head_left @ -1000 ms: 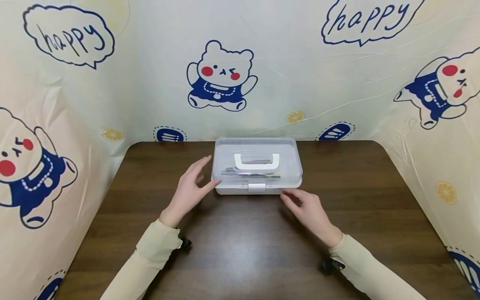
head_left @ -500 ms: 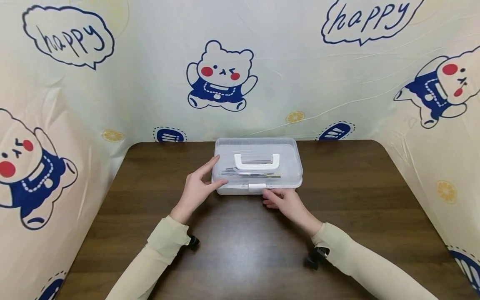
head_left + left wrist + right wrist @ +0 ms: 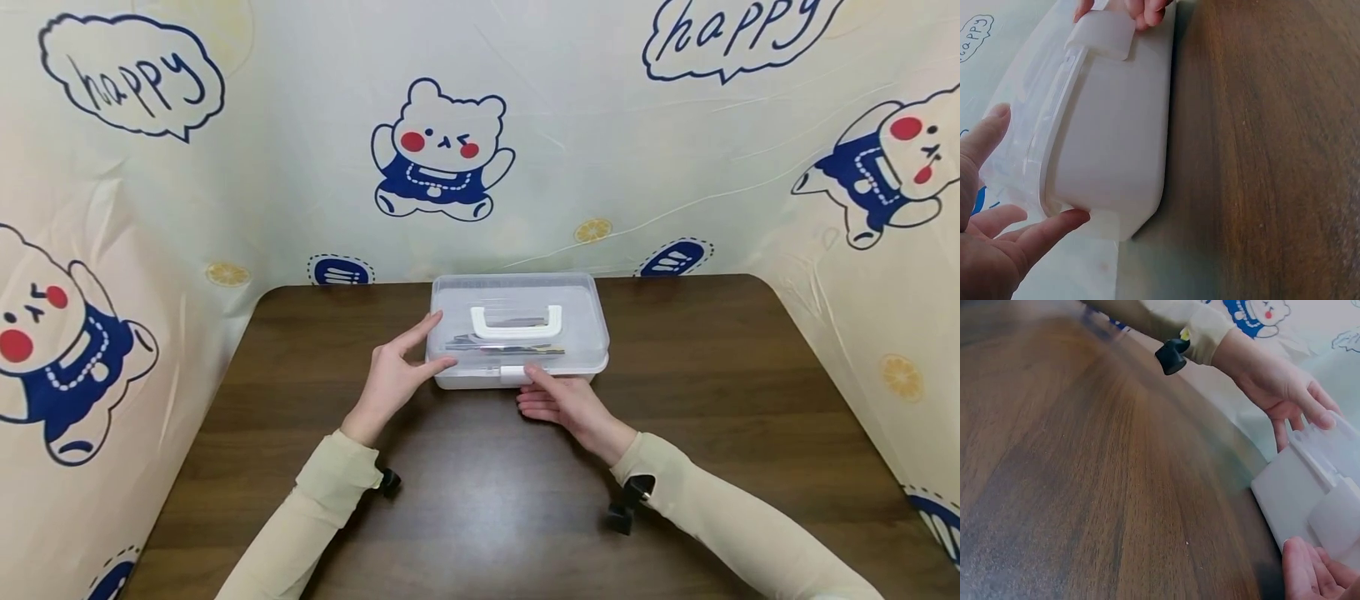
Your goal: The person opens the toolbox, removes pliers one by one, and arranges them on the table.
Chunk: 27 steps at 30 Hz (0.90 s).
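Note:
A translucent-lidded storage box (image 3: 525,289) stands at the back of the table, its lid down. On top is a white carry handle (image 3: 517,332); thin, long items (image 3: 506,348) show blurred through the plastic. My left hand (image 3: 392,379) holds the box's left end, thumb against the lid and fingers along the side. At the front, my right hand (image 3: 576,408) has its thumb at the upper edge of the white latch (image 3: 1104,34), its other fingers below it by the front wall. The latch lies flat against the box in the left wrist view.
The brown wooden table (image 3: 480,500) stretches between the forearms. A printed cloth (image 3: 585,142) with bears hangs behind and on both sides, close behind the box. Each wrist carries a small black device (image 3: 621,518).
My left hand moved right onto the box's end. My right hand slid left along the front to the latch, and its thumb rose onto it. The box stayed in place.

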Motion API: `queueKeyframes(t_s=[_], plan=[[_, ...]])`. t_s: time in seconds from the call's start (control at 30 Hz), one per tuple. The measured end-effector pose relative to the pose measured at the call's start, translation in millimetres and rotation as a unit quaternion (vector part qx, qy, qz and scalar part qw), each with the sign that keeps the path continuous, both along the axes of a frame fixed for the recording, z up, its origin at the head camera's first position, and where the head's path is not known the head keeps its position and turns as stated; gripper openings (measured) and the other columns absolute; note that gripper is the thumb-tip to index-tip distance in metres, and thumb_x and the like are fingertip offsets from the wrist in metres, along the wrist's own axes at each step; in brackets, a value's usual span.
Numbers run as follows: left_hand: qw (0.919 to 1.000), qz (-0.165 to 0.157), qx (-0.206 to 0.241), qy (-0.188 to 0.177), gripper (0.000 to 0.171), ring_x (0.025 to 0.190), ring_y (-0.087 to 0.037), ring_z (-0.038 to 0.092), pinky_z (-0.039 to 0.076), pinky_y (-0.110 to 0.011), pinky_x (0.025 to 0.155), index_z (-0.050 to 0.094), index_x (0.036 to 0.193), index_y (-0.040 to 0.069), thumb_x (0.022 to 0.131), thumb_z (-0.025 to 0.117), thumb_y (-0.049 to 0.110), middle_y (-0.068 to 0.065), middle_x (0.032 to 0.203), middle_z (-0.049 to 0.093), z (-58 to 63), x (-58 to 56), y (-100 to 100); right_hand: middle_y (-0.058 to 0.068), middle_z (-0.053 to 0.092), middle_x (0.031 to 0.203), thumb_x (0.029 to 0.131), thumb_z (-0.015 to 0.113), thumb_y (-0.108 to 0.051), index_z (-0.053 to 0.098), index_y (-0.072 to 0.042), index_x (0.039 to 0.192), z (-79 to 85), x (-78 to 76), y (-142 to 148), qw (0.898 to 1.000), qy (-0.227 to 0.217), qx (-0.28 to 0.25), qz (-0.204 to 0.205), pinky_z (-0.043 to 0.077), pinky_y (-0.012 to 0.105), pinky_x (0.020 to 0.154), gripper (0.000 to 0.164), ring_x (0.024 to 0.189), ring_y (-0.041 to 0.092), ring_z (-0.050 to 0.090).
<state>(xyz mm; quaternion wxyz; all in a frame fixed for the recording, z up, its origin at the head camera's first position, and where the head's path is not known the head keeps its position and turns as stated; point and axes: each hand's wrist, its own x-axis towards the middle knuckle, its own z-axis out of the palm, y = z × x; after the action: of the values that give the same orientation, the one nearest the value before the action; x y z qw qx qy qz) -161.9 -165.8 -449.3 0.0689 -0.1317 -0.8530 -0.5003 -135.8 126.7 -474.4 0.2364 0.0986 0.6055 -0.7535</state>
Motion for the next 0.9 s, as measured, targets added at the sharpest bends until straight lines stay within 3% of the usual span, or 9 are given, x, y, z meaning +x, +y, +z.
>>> queueKeyframes(t_s=[0.2,0.53,0.63,0.73,0.83,0.9], plan=[[1.0,-0.004,0.003,0.001,0.071,0.145,-0.023,0.047,0.049,-0.045,0.097,0.056,0.151,0.031,0.087,0.086,0.034,0.0,0.156,0.05,2.5,1.5,0,0.012,0.074,0.092,0.102,0.066,-0.039,0.062,0.018,0.121,0.4,-1.9,-1,1.0,-0.012,0.015,0.004,0.062,0.031,0.077,0.06,0.08,0.018,0.073],[0.9999,-0.007,0.005,0.009,0.07,0.143,-0.023,0.049,0.055,-0.049,0.096,0.056,0.151,0.029,0.087,0.086,0.033,-0.001,0.156,0.049,-2.0,1.7,0,0.008,0.069,0.08,0.102,0.063,-0.045,0.067,0.009,0.098,0.3,-0.7,0,0.998,-0.022,0.043,0.027,0.055,0.026,0.069,0.054,0.07,0.015,0.065],[0.9999,-0.007,0.006,0.009,0.071,0.144,-0.024,0.049,0.052,-0.05,0.104,0.056,0.151,0.029,0.087,0.086,0.032,-0.001,0.157,0.049,-1.3,1.8,1,0.008,0.068,0.083,0.102,0.061,-0.046,0.066,0.011,0.103,3.7,0.1,0,0.997,-0.026,0.051,0.043,0.054,0.025,0.07,0.058,0.072,0.015,0.063],[0.9999,-0.006,0.007,0.009,0.071,0.143,-0.023,0.049,0.049,-0.049,0.109,0.056,0.151,0.029,0.087,0.086,0.031,0.0,0.157,0.049,-0.8,1.3,1,0.008,0.066,0.09,0.102,0.062,-0.041,0.062,0.014,0.116,8.3,1.2,2,0.996,-0.018,0.059,0.062,0.054,0.024,0.073,0.056,0.077,0.014,0.062],[0.9998,-0.01,0.012,0.008,0.07,0.142,-0.023,0.05,0.054,-0.048,0.102,0.056,0.151,0.028,0.087,0.086,0.03,0.0,0.157,0.049,-1.6,0.2,0,0.008,0.065,0.094,0.103,0.062,-0.032,0.056,0.013,0.126,11.8,2.2,7,0.995,-0.009,0.062,0.078,0.053,0.023,0.072,0.051,0.079,0.014,0.062],[0.9998,-0.009,0.012,0.01,0.07,0.142,-0.024,0.05,0.055,-0.049,0.1,0.057,0.151,0.027,0.087,0.086,0.029,-0.001,0.157,0.049,-1.9,-0.4,0,0.007,0.066,0.093,0.103,0.062,-0.03,0.056,0.01,0.123,13.2,1.2,9,0.995,-0.005,0.052,0.081,0.053,0.023,0.07,0.045,0.078,0.013,0.062]])
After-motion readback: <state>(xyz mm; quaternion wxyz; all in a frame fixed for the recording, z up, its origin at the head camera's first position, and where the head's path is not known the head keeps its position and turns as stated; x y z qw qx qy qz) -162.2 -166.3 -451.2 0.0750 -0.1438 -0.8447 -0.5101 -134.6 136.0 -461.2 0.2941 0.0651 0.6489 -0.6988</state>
